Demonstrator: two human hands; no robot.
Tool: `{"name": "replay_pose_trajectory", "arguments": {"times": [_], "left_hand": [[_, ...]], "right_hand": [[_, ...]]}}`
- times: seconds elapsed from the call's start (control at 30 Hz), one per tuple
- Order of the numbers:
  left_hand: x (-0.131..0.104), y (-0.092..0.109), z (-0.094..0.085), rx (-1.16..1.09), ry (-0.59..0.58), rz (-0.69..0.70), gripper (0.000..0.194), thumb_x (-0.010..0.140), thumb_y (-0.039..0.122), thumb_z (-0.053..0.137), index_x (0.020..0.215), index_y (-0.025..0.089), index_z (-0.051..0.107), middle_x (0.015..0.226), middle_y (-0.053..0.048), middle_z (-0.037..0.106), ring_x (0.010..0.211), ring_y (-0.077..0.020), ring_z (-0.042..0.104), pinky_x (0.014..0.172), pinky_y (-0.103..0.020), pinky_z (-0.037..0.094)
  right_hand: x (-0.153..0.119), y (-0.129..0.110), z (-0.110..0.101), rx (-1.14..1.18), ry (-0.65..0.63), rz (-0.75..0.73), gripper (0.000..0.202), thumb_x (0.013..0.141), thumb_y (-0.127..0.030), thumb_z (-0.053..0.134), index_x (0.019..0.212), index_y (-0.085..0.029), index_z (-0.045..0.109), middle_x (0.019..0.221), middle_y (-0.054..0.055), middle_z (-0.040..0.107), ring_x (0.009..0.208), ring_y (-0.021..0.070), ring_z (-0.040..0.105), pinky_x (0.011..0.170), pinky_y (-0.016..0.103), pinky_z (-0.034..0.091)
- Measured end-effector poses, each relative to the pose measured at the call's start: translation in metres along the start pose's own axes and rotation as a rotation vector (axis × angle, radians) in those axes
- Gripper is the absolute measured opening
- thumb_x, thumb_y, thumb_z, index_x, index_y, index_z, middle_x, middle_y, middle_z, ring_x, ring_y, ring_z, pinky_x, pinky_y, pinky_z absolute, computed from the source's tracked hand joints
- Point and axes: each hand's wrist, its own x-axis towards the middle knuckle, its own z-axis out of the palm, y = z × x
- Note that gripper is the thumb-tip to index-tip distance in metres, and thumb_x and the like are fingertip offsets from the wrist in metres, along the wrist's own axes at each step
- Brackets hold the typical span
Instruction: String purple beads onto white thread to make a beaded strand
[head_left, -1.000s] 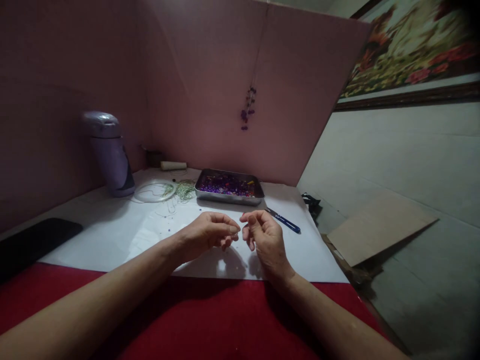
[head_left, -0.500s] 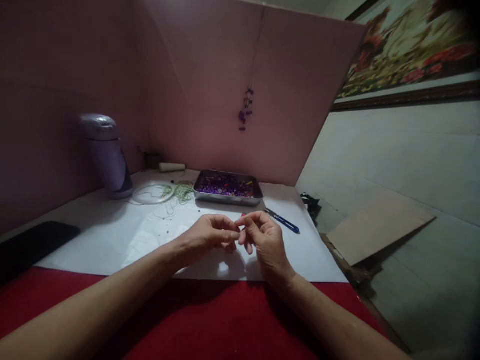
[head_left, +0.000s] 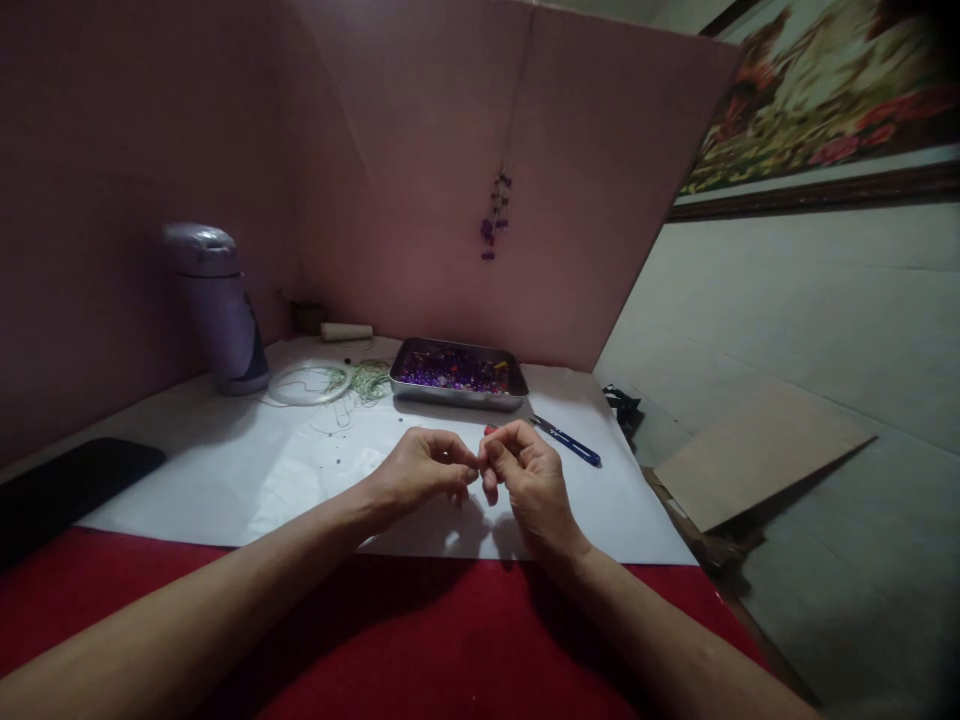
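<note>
My left hand (head_left: 431, 468) and my right hand (head_left: 529, 480) meet fingertip to fingertip over the white sheet (head_left: 300, 490). Both are closed in a pinch. What sits between the fingertips is too small to make out. A small red thing (head_left: 490, 430) shows just behind my right fingers; I cannot tell whether it is held. Beyond my hands a metal tray (head_left: 461, 398) holds many purple beads (head_left: 450, 370), with some red and yellow pieces among them. Blue-handled thread snips (head_left: 566, 441) lie to the right of my right hand.
A lilac bottle (head_left: 221, 320) stands at the back left, beside a clear ring (head_left: 309, 384), tangled green thread (head_left: 370, 380) and a pale roll (head_left: 346, 331). A dark flat object (head_left: 82, 485) lies at the left edge. A beaded strand (head_left: 495, 215) hangs on the pink panel (head_left: 405, 180).
My fingertips have drawn slightly closer together, and my right fingers have curled in more. The tray, snips and bottle lie as before; the view has shifted a little.
</note>
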Motion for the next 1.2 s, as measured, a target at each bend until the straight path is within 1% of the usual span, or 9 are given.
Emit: {"name": "replay_pose_trajectory", "arguments": {"times": [0.1,0.2,0.27,0.43,0.53,0.7,0.83,0.97,1.2], "left_hand": [[-0.001,0.001,-0.002,-0.019,0.024,0.001,0.007,0.065,0.018,0.065,0.07,0.013,0.064,0.052,-0.001,0.061,0.046,-0.0097,0.053,0.049,-0.022,0.036],[0.0,0.004,-0.004,-0.172,0.069,-0.025,0.01,0.065,0.019,0.068,0.071,0.013,0.063,0.06,-0.002,0.064,0.05,-0.01,0.055,0.051,-0.023,0.04],[0.0,0.005,-0.005,-0.278,0.103,-0.041,0.013,0.064,0.019,0.07,0.071,0.012,0.062,0.067,-0.004,0.065,0.053,-0.01,0.056,0.054,-0.023,0.042],[0.001,0.002,-0.006,-0.304,0.078,-0.023,0.014,0.065,0.019,0.071,0.073,0.012,0.062,0.064,-0.003,0.063,0.054,-0.0101,0.057,0.053,-0.023,0.043],[0.0,-0.002,-0.004,-0.219,0.049,-0.003,0.012,0.066,0.021,0.069,0.072,0.012,0.063,0.057,-0.001,0.06,0.05,-0.0101,0.054,0.051,-0.023,0.041],[-0.001,-0.001,-0.001,-0.146,0.014,-0.008,0.01,0.066,0.02,0.068,0.068,0.012,0.063,0.051,0.0,0.058,0.045,-0.009,0.052,0.049,-0.022,0.039],[-0.002,0.003,-0.002,-0.286,0.033,-0.047,0.016,0.064,0.022,0.073,0.073,0.011,0.065,0.058,-0.002,0.061,0.052,-0.0095,0.055,0.054,-0.022,0.042],[-0.001,0.004,-0.005,-0.438,0.032,-0.039,0.024,0.06,0.011,0.075,0.082,0.01,0.067,0.072,-0.005,0.065,0.063,-0.0118,0.06,0.066,-0.026,0.046],[0.0,0.005,-0.006,-0.512,0.084,-0.042,0.02,0.062,0.006,0.072,0.082,0.007,0.068,0.07,-0.007,0.065,0.063,-0.0119,0.06,0.066,-0.024,0.049]], "right_hand": [[0.005,0.001,-0.004,-0.048,0.026,-0.026,0.015,0.081,-0.029,0.057,0.074,-0.016,0.053,0.052,-0.005,0.052,0.039,0.0059,0.042,0.038,0.018,0.034],[0.009,0.005,-0.007,-0.045,0.164,-0.034,0.018,0.081,-0.033,0.055,0.08,-0.015,0.056,0.065,-0.001,0.057,0.042,0.0057,0.044,0.036,0.017,0.033],[0.01,0.008,-0.008,-0.034,0.216,-0.004,0.019,0.08,-0.033,0.055,0.084,-0.015,0.057,0.071,0.001,0.058,0.045,0.0064,0.045,0.034,0.017,0.033],[0.004,0.007,-0.002,-0.15,0.073,0.022,0.02,0.075,-0.032,0.062,0.085,-0.016,0.06,0.064,-0.001,0.055,0.045,0.0079,0.043,0.037,0.019,0.036],[0.001,0.005,0.001,-0.233,0.067,-0.033,0.02,0.075,-0.033,0.063,0.085,-0.017,0.06,0.068,0.0,0.058,0.049,0.0093,0.046,0.041,0.02,0.037],[0.0,0.001,0.002,-0.282,0.025,-0.106,0.017,0.078,-0.032,0.06,0.07,-0.017,0.055,0.063,-0.001,0.056,0.059,0.0123,0.053,0.055,0.024,0.042],[0.0,0.0,0.0,-0.346,0.053,-0.132,0.015,0.079,-0.03,0.058,0.071,-0.017,0.056,0.066,0.0,0.058,0.063,0.0137,0.054,0.059,0.025,0.042],[-0.001,0.001,-0.002,-0.436,0.09,-0.172,0.015,0.081,-0.029,0.057,0.072,-0.017,0.058,0.068,0.002,0.06,0.065,0.0145,0.054,0.059,0.025,0.042],[-0.004,-0.002,-0.001,-0.566,0.088,-0.278,0.015,0.082,-0.028,0.055,0.071,-0.018,0.06,0.066,0.001,0.059,0.061,0.014,0.05,0.054,0.025,0.039]]}}
